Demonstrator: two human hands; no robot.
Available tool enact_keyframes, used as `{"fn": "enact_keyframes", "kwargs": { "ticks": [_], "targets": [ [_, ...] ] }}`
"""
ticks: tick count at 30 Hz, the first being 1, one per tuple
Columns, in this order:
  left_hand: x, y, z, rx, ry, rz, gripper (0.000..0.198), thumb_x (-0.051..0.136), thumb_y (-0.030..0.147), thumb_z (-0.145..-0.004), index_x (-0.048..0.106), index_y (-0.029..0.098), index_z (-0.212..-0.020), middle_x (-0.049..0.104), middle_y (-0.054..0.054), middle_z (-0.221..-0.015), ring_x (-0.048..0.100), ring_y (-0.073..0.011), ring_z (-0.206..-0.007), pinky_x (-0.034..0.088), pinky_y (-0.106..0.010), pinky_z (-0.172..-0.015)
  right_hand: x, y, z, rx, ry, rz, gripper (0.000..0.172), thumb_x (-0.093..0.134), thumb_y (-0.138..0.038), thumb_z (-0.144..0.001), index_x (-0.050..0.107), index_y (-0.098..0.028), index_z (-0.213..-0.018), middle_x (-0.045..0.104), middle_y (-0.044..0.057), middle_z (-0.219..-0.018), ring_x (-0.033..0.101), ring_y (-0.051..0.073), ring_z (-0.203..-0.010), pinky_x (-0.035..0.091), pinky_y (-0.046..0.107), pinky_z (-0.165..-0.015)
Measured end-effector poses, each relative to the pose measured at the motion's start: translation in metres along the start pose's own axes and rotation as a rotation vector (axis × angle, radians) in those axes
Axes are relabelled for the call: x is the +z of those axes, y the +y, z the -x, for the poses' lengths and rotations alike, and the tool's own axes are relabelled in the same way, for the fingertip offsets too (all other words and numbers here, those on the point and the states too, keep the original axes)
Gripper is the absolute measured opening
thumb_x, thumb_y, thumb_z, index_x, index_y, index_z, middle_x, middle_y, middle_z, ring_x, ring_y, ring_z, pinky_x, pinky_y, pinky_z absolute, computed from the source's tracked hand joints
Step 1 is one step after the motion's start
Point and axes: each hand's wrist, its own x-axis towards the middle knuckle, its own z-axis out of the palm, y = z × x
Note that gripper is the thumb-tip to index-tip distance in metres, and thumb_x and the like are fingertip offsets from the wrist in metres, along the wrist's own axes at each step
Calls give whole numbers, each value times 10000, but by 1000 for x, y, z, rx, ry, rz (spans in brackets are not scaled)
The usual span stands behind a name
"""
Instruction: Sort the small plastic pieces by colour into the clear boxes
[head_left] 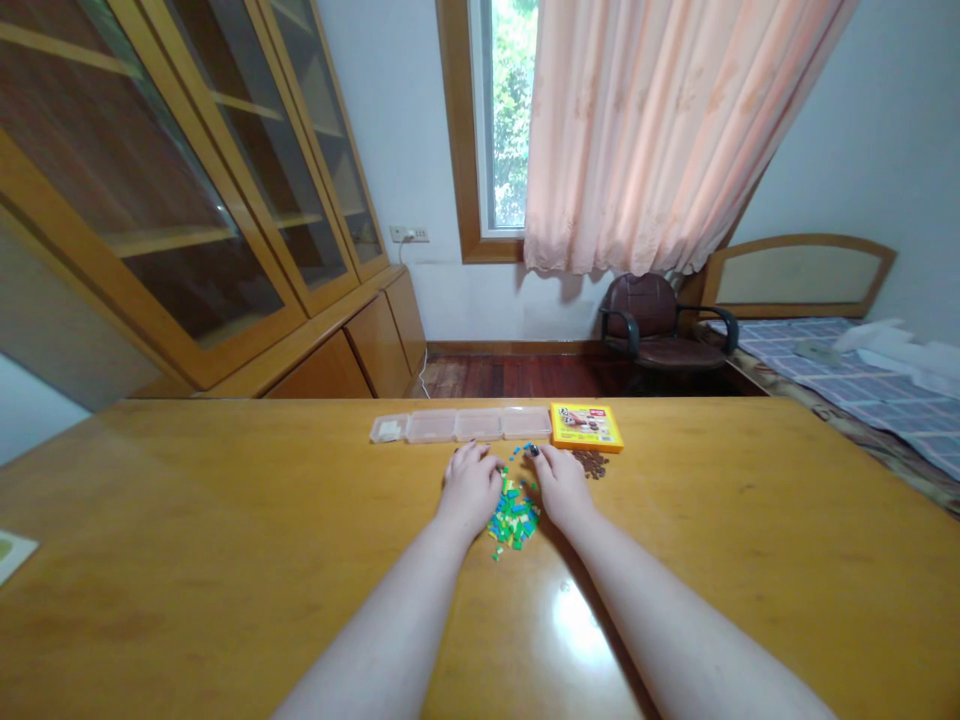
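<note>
A loose pile of tiny toy bricks (514, 522) in green, blue, yellow and white lies on the table between my two hands. At its left edge rests my left hand (469, 486), palm down, its fingers slightly curled and apart, with nothing visible in it. My right hand (561, 482) is at the upper right of the pile. Its thumb and fingers come together beside a few blue bricks (516, 453) set apart from the rest; whatever is between the fingertips is too small to make out. Small brown pieces (592, 464) lie just beyond that hand.
Behind my hands, a row of shallow clear plastic trays (478, 425) runs along the table (225, 560); the leftmost holds something whitish. A yellow box (586, 428) adjoins the row's right end. Past the table's far edge stand a chair (660, 325) and a glass-fronted cabinet (247, 310).
</note>
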Motion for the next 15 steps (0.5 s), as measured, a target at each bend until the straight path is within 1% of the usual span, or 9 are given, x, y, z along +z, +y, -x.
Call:
{"fn": "enact_keyframes", "kwargs": {
  "ticks": [3,5,6,9,12,15],
  "targets": [
    [-4,1,-1,-36,45,-14,232,463,180,-794,684,213,-857,632,-59,-1049,466,-229,-1116,324,-411,-1024,1,2,1,-24,-30,-111,401,330,-285,-898,655,-170,-694,649,51,-700,546,168,-706,339,248,-653],
    [-4,1,-2,-29,29,13,239,471,147,-768,686,210,-855,646,-48,-1014,499,-212,-1064,353,-383,-998,2,3,2,-35,-73,-160,443,319,-287,-899,639,-174,-615,646,39,-654,550,161,-682,347,245,-655],
    [-4,0,-2,-8,12,33,259,473,124,-752,690,216,-860,647,-41,-1026,503,-205,-1062,356,-374,-997,3,3,2,-39,-84,-166,448,320,-290,-900,640,-176,-607,649,36,-650,554,161,-687,351,245,-668],
    [-1,-1,-3,80,-19,79,321,471,71,-721,709,249,-842,640,-16,-1079,488,-195,-1097,338,-369,-1020,5,5,1,-31,-69,-144,410,338,-292,-898,665,-183,-676,672,40,-710,565,169,-745,356,248,-707],
    [-1,-1,-3,105,-23,95,326,479,56,-722,720,261,-805,645,-11,-1064,499,-193,-1080,351,-365,-1005,5,6,-1,-19,-44,-139,361,350,-290,-895,668,-184,-760,680,52,-775,568,175,-775,358,247,-711],
    [-1,-1,-3,114,-45,100,330,493,51,-732,722,263,-838,651,-13,-1057,512,-186,-1060,364,-353,-985,5,5,0,-32,-25,-160,361,350,-294,-892,654,-180,-732,666,52,-751,563,174,-757,355,244,-693]
  ]
}}
